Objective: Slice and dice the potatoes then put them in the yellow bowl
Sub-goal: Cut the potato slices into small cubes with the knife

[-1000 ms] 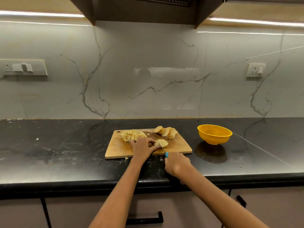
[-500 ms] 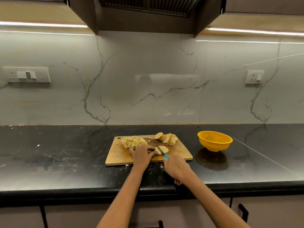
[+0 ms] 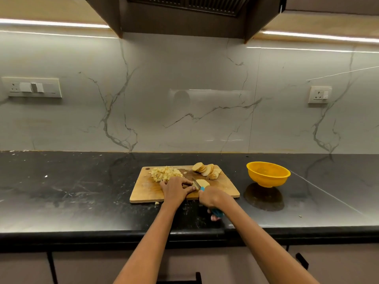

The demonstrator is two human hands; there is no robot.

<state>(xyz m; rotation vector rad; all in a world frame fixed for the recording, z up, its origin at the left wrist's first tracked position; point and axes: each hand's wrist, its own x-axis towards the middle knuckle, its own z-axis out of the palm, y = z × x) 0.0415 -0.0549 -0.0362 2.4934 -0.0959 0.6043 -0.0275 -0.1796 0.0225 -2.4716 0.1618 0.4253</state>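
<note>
Your left hand (image 3: 176,188) is down on the cutting board (image 3: 143,191), fingers curled over, pinning a pale slab of potato (image 3: 203,183) against the wood. Most of that piece sits hidden under your fingers; only its right end pokes out. Your right hand (image 3: 211,198) is wrapped around the blue handle of the knife (image 3: 197,185), and the blade points up and left, lying right at the potato just beside your left fingertips. The butt of the handle sticks out below your palm, over the dark counter (image 3: 82,191).

Further back on the board, at the left, there's a heap of diced potato (image 3: 165,173), small cubes piled loosely. At the back right, a row of round slices (image 3: 207,170) leans one against the next, well clear of the blade. One stray cube (image 3: 157,203) lies on the counter just off the board's near edge.

The yellow bowl (image 3: 268,173) stands on the counter to the right of the board, apart from it, and I can't make out anything inside it from this angle.

Behind it all, the marble wall (image 3: 184,89), with a switch plate (image 3: 33,87) on the left and a socket (image 3: 320,94) on the right.
</note>
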